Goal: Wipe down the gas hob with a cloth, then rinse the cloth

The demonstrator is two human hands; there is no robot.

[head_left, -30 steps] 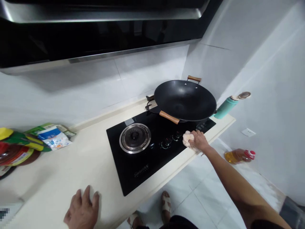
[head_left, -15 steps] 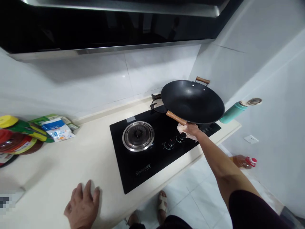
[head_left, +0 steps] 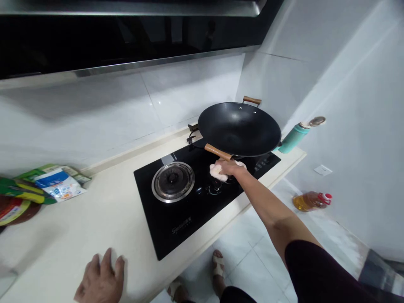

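Observation:
My right hand [head_left: 227, 166] is closed on a pale pink cloth [head_left: 217, 172], pressed against the black glass gas stove [head_left: 176, 216] just behind its knobs [head_left: 216, 186]. Above that hand, the wooden near handle [head_left: 217, 152] of a black wok [head_left: 240, 128] partly covers the fingers. The wok sits over the right burner, which it mostly hides. At the left, the bare round burner [head_left: 173, 182] shows its metal ring. My left hand [head_left: 102, 280] lies on the cream countertop [head_left: 104, 210] with fingers spread, holding nothing.
A teal bottle [head_left: 294, 138] with its lid tipped back stands right of the wok. An oil jug [head_left: 311, 201] is on the floor. Seasoning packets [head_left: 59, 183] and a jar [head_left: 19, 210] sit at the left. The range hood [head_left: 126, 38] hangs overhead.
My right hand has slid the cloth leftward over the stove, away from the right side of the knobs. The view has shifted slightly to the right. My left hand stays on the countertop.

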